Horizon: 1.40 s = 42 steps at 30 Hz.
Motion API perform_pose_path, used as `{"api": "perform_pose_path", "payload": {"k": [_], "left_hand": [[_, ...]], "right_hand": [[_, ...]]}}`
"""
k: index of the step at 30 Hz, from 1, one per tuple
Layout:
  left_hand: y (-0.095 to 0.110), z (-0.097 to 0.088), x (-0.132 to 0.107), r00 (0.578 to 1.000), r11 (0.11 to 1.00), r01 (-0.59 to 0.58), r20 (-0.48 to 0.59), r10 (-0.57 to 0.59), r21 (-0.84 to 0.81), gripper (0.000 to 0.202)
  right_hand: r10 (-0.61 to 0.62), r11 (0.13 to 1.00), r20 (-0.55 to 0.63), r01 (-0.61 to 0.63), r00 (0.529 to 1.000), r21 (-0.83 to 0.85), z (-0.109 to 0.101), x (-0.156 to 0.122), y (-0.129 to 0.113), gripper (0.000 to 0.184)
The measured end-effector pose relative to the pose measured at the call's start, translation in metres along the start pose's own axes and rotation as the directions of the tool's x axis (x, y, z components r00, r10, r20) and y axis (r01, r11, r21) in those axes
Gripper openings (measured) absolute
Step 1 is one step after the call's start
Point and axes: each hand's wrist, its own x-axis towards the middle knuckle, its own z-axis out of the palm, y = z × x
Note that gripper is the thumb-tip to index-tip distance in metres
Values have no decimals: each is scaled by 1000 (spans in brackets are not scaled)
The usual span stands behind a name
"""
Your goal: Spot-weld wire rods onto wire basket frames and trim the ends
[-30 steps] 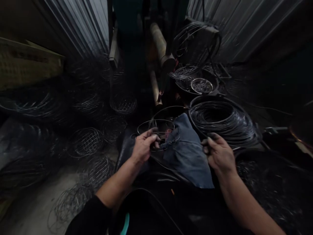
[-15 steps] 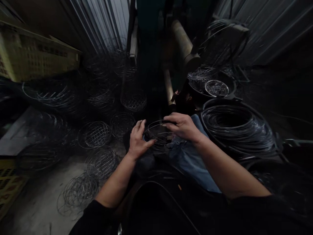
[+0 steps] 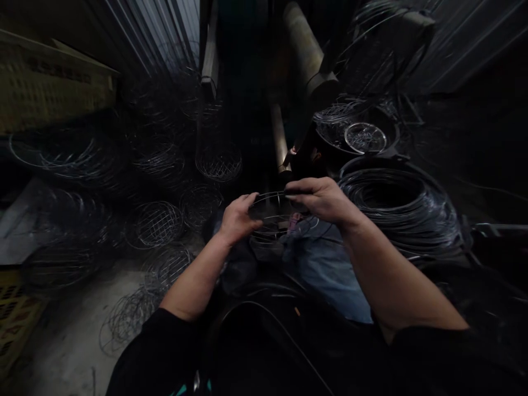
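Observation:
Between my two hands is a round wire frame [image 3: 269,195] made of thin metal hoops, seen nearly edge-on in front of the machine. My left hand [image 3: 238,220] has its fingertips on the hoop's left side, with the thumb lower down. My right hand [image 3: 319,199] pinches the rim at the right, fingers together and pointing left. Further hoops show beneath the hands, close to a small pink piece [image 3: 293,221]; whether they belong to the same frame is too dark to tell.
A machine with a thick metal cylinder [image 3: 307,52] and a thinner rod [image 3: 280,137] stands ahead. On the right are a wire coil [image 3: 396,214] and a tub [image 3: 391,129] of wire parts. Wire grates [image 3: 159,224] lie on the left floor, near yellow crates [image 3: 58,82].
Both hands have risen slightly, and the wire frame has come up and tilted more edge-on. My right hand has moved a little further from the left. The camera view has shifted slightly.

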Motion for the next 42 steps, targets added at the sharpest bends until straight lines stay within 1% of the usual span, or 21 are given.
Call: {"api": "perform_pose_path", "payload": {"k": [3,5,7,10,13,15,17,18,19,22,23,24,25,27,29,31,33,38,40,42], "left_hand": [[9,-16,11,996,999,-47,-82,47,-1,70],[15,-24,18,988,994,-96,-116,102,53,71],[17,-25,22,981,981,-140,-118,156,135,73],[15,-15,26,972,958,-187,-100,212,217,69],[9,1,30,961,954,-201,-144,235,221,55],[5,9,34,954,954,-209,-169,247,214,47],[3,13,38,950,949,-226,-166,265,221,42],[3,13,40,947,944,-236,-162,276,231,40],[3,14,42,945,939,-244,-156,286,242,39],[5,13,45,945,934,-251,-145,294,255,36],[6,12,45,947,936,-246,-144,288,250,35],[7,12,45,949,940,-239,-145,279,242,33],[8,12,45,951,944,-233,-149,272,234,32],[8,13,45,949,947,-235,-162,272,219,31],[7,13,44,939,943,-257,-179,295,210,31],[6,12,45,928,938,-276,-196,316,210,31],[3,12,46,919,932,-292,-207,336,215,30],[-5,13,56,875,905,-368,-249,415,214,29],[-9,15,61,873,906,-370,-256,415,207,28],[-12,18,65,882,913,-351,-255,397,206,29]], "right_hand": [[-41,999,-9,42,999,20,-16,4,-9,21],[-36,999,-46,37,998,9,-25,5,-3,21],[-31,999,-94,32,995,4,-32,6,9,22],[-37,999,-143,40,989,16,-35,6,28,24],[-36,998,-186,44,982,37,-35,6,41,25],[-22,998,-265,38,964,56,-36,6,46,26],[-9,997,-360,36,933,68,-39,6,50,26],[-9,997,-387,40,922,71,-40,6,52,25],[-13,996,-393,46,920,75,-41,6,53,24],[-27,994,-340,63,940,93,-39,6,56,17],[-29,992,-349,70,937,105,-37,6,57,15],[-28,989,-382,80,924,121,-35,7,58,13],[-22,986,-434,92,901,140,-32,7,59,12],[7,978,-542,108,840,180,-27,8,62,12],[51,972,-597,98,800,215,-23,9,66,12],[78,967,-611,90,788,239,-20,10,70,11],[75,961,-615,107,785,254,-19,12,72,11],[31,959,-603,145,797,242,-23,19,72,11],[8,964,-612,157,791,215,-24,22,71,12],[-16,968,-627,169,779,184,-25,26,71,12]]}}
